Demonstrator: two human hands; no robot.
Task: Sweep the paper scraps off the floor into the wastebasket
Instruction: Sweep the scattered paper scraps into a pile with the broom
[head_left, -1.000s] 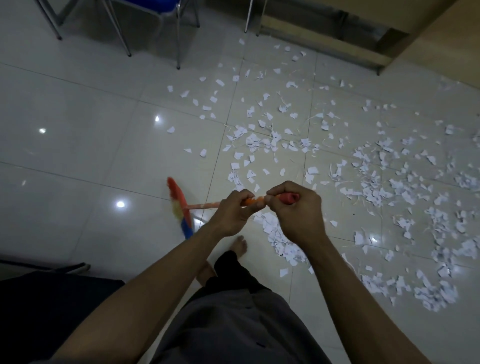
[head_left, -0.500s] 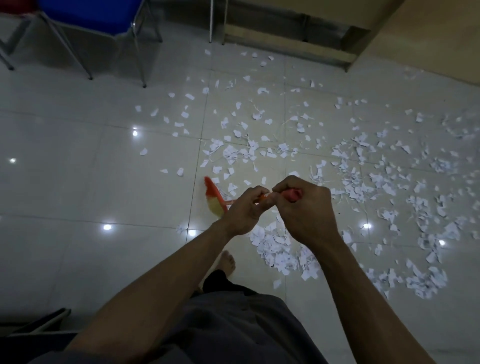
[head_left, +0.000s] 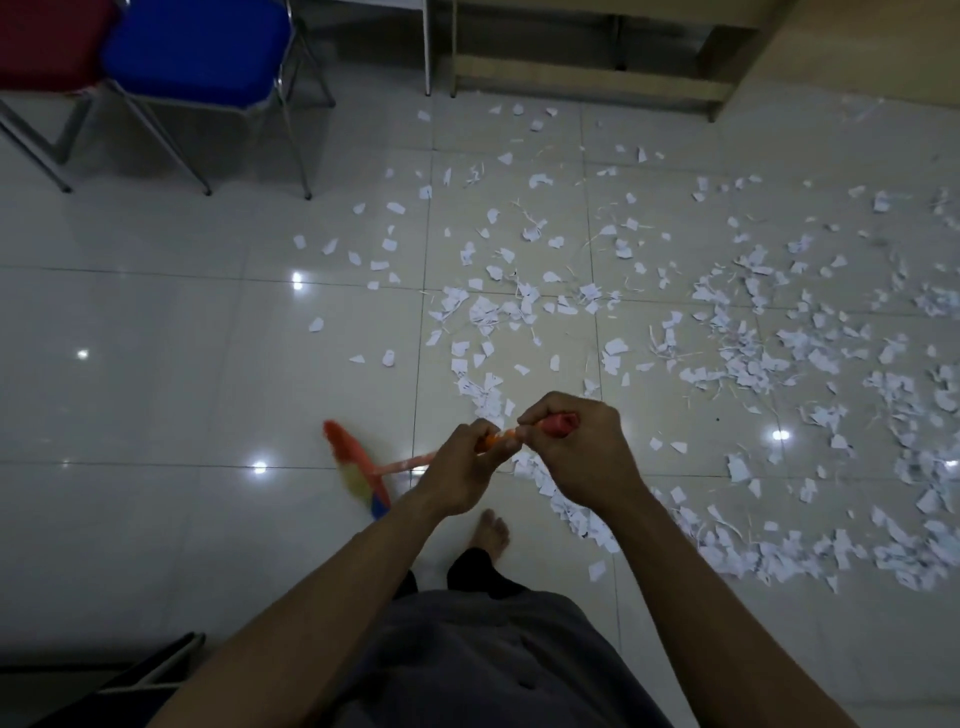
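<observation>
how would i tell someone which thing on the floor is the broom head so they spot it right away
Start at the person's two hands, the left hand and right hand, clasped on an orange handle low in the middle. Follow that handle left and down to the tiled floor. The broom head there is a fan of red, yellow and blue bristles, the only coloured thing among white paper scraps.

The broom head (head_left: 356, 470) swung back left, off the paper scraps (head_left: 727, 374) onto bare floor (head_left: 156, 415) left of the foot (head_left: 489, 532). The view tipped upward, bringing a blue chair (head_left: 195, 52) and red chair (head_left: 49, 41) in.
</observation>
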